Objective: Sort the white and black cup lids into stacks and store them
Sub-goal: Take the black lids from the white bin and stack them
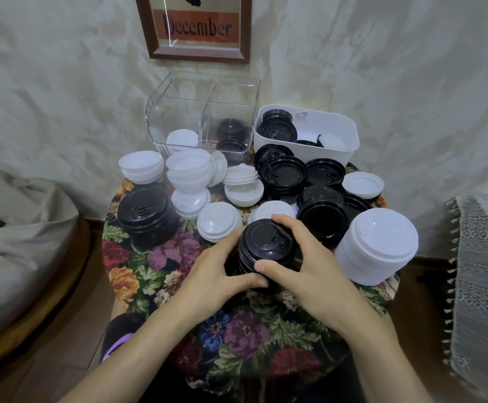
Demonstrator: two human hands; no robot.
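A stack of black lids (263,245) stands near the front of the round flowered table (237,327). My left hand (216,274) grips its left side and my right hand (301,269) curls round its right side and top. A second black stack (146,216) stands at the left. A tall white stack (376,245) stands at the right. Loose white lids (190,173) and loose black lids (283,175) lie scattered across the back of the table.
A clear divided box (178,112) at the back holds a few white and black lids. Beside it a white bin (344,144) holds several lids of both colours. A framed picture (196,27) hangs on the wall. Cloth-covered furniture (484,286) stands at the right.
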